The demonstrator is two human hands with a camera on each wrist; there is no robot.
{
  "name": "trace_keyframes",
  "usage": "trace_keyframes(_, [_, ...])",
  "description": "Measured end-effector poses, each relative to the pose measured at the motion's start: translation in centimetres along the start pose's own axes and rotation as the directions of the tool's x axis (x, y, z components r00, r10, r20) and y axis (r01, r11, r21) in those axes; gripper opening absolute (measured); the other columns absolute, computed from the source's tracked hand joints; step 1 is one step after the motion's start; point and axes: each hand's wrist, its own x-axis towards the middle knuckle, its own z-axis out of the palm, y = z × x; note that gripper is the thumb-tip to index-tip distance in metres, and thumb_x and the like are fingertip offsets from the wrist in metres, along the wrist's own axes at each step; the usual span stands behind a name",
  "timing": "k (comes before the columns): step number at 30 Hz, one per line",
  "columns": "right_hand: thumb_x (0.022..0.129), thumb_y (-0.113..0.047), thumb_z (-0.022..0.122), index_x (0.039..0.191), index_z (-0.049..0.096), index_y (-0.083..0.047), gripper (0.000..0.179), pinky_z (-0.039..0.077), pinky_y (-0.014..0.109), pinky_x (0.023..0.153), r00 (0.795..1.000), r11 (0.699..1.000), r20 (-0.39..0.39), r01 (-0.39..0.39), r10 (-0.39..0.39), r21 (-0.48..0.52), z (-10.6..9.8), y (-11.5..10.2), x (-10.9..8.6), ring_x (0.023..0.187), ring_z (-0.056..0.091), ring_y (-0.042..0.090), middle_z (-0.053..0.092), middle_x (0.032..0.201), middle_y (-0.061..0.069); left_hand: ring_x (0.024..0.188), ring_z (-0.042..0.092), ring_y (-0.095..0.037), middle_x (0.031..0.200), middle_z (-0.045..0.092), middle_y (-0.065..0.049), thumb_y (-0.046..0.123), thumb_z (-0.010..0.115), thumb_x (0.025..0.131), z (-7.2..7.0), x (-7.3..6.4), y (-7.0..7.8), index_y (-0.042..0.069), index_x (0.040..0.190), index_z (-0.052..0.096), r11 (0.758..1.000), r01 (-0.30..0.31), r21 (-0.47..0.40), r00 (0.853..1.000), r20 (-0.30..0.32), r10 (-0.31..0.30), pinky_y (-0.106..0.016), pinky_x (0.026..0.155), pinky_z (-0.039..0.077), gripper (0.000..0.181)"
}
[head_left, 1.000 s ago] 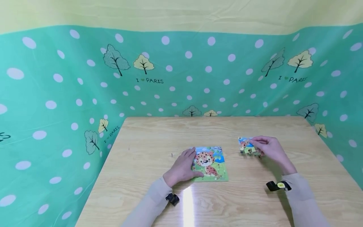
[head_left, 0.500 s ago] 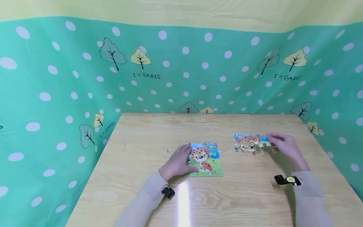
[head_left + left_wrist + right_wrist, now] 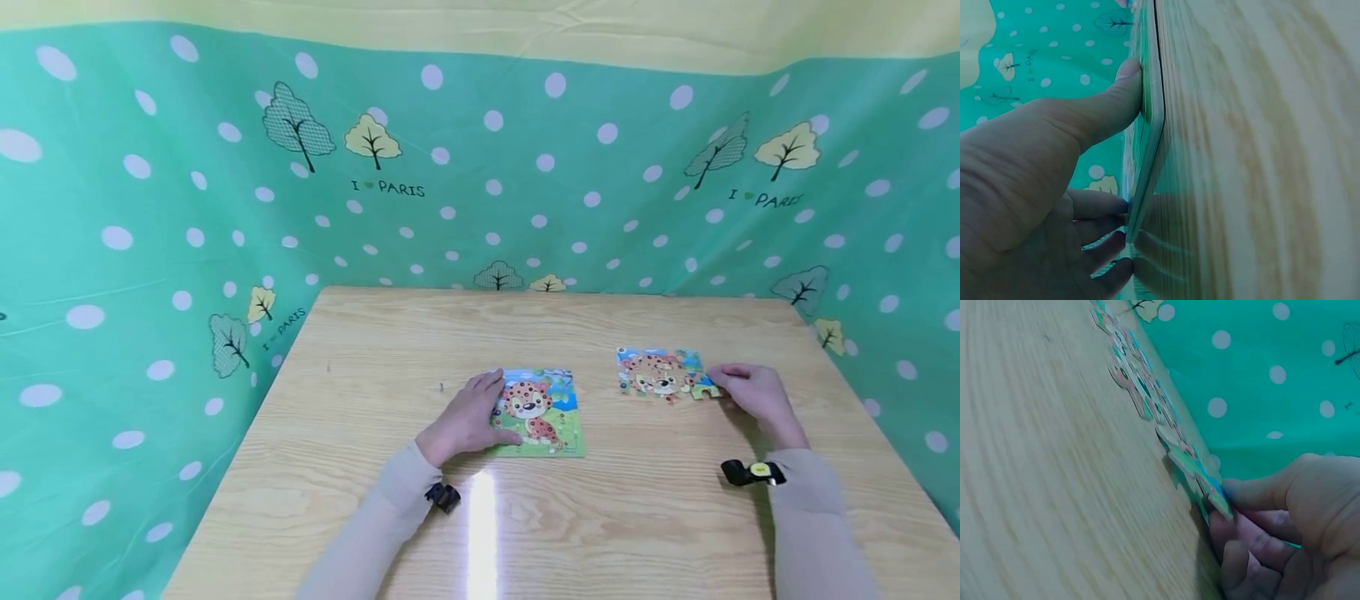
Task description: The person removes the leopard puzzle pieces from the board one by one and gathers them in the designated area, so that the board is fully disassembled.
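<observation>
A square puzzle board (image 3: 555, 425) with a cartoon leopard picture lies on the wooden table. Along its left side rests my left hand (image 3: 467, 421); in the left wrist view the straight thumb (image 3: 1124, 87) touches the board's face and the other fingers lie at its edge. Farther right and back, joined puzzle pieces (image 3: 651, 375) show most of a leopard's head. At their lower right corner my right hand (image 3: 756, 398) pinches a green and blue puzzle piece (image 3: 1207, 484) between thumb and fingers. This piece sits slightly tilted against the others in the right wrist view.
The wooden table (image 3: 645, 517) carries a bright strip of reflected light near the front. A green dotted cloth (image 3: 420, 125) hangs behind and at both sides. A tiny dark mark (image 3: 442, 387) is left of the board.
My right hand first held a piece over the joined pieces, then moved right with it, uncovering the leopard's head. It has since come slightly left and down, against them. My left hand stays on the board.
</observation>
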Motion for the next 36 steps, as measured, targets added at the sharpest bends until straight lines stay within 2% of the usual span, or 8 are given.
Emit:
trace_keyframes(3, [0.109, -0.034, 0.058, 0.141, 0.059, 0.013, 0.057, 0.055, 0.020, 0.061, 0.999, 0.999, -0.042, 0.022, -0.024, -0.043, 0.4, -0.2, -0.2, 0.081, 0.064, 0.008, 0.065, 0.132, 0.036, 0.164, 0.024, -0.037, 0.178, 0.023, -0.014, 0.058, 0.084, 0.086, 0.0, -0.1, 0.0, 0.000, 0.166, 0.032, 1.000, -0.013, -0.002, 1.000, -0.007, 0.013, -0.051, 0.134, 0.024, 0.112])
trace_keyframes(7, [0.110, -0.032, 0.058, 0.137, 0.063, 0.013, 0.053, 0.056, 0.023, 0.064, 0.995, 0.993, -0.070, 0.060, -0.068, -0.106, 1.0, -0.5, -0.4, 0.085, 0.071, 0.021, 0.066, 0.132, 0.037, 0.163, 0.025, -0.038, 0.177, 0.024, -0.015, 0.057, 0.085, 0.086, 0.0, -0.2, 0.0, -0.001, 0.165, 0.032, 1.000, -0.016, -0.002, 1.000, -0.011, 0.016, -0.052, 0.134, 0.024, 0.111])
trace_keyframes(13, [0.110, -0.031, 0.055, 0.137, 0.064, 0.009, 0.050, 0.056, 0.051, 0.087, 0.992, 0.977, -0.094, 0.069, -0.089, -0.200, 1.3, -1.1, -0.7, 0.120, 0.062, 0.049, 0.063, 0.138, 0.036, 0.163, 0.025, -0.039, 0.177, 0.024, -0.016, 0.055, 0.084, 0.087, -0.2, -0.2, 0.3, -0.001, 0.165, 0.033, 1.000, -0.022, 0.003, 1.000, -0.004, 0.023, -0.053, 0.134, 0.024, 0.108])
trace_keyframes(15, [0.111, -0.031, 0.054, 0.137, 0.064, 0.009, 0.049, 0.055, 0.054, 0.089, 0.989, 0.974, -0.107, 0.074, -0.099, -0.212, 1.3, -1.4, -0.9, 0.121, 0.061, 0.050, 0.063, 0.138, 0.036, 0.163, 0.025, -0.039, 0.177, 0.023, -0.016, 0.056, 0.082, 0.088, -0.2, -0.2, 0.3, 0.000, 0.165, 0.034, 0.999, -0.033, 0.011, 0.999, -0.002, 0.033, -0.053, 0.134, 0.024, 0.107])
trace_keyframes(18, [0.111, -0.031, 0.053, 0.136, 0.065, 0.008, 0.049, 0.057, 0.046, 0.078, 0.983, 0.968, -0.114, 0.117, -0.145, -0.221, 1.3, -2.2, -1.4, 0.107, 0.067, 0.044, 0.065, 0.135, 0.036, 0.163, 0.024, -0.040, 0.177, 0.023, -0.017, 0.058, 0.080, 0.089, -0.2, -0.3, 0.2, 0.001, 0.164, 0.036, 0.999, -0.046, 0.025, 0.999, 0.007, 0.046, -0.054, 0.134, 0.025, 0.104])
trace_keyframes(23, [0.110, -0.030, 0.058, 0.135, 0.067, 0.007, 0.046, 0.053, 0.029, 0.064, 0.954, 0.944, -0.055, 0.282, -0.295, -0.169, 2.5, -5.1, -2.2, 0.087, 0.071, 0.030, 0.073, 0.121, 0.032, 0.165, 0.020, -0.039, 0.179, 0.018, -0.015, 0.061, 0.071, 0.096, -0.7, -0.5, -0.2, 0.003, 0.166, 0.033, 0.997, -0.049, 0.054, 0.998, 0.039, 0.046, -0.055, 0.134, 0.022, 0.098])
trace_keyframes(28, [0.108, -0.026, 0.064, 0.127, 0.073, 0.004, 0.036, 0.055, 0.026, 0.064, 0.906, 0.902, 0.004, 0.421, -0.422, -0.092, 5.3, -8.3, -3.1, 0.085, 0.072, 0.028, 0.078, 0.107, 0.024, 0.166, 0.017, -0.038, 0.179, 0.016, -0.014, 0.059, 0.063, 0.102, -1.1, -0.5, -0.5, 0.003, 0.167, 0.031, 0.998, -0.055, 0.036, 0.997, 0.051, 0.053, -0.055, 0.135, 0.021, 0.092])
trace_keyframes(36, [0.105, -0.019, 0.068, 0.121, 0.076, 0.000, 0.026, 0.056, 0.025, 0.068, 0.863, 0.881, 0.188, 0.473, -0.468, 0.024, 11.1, -12.0, -6.3, 0.083, 0.070, 0.023, 0.078, 0.102, 0.016, 0.166, 0.014, -0.039, 0.180, 0.012, -0.013, 0.060, 0.080, 0.088, -1.0, -0.6, -0.5, 0.005, 0.169, 0.028, 0.997, -0.078, 0.029, 0.992, 0.105, 0.075, -0.059, 0.134, 0.020, 0.110])
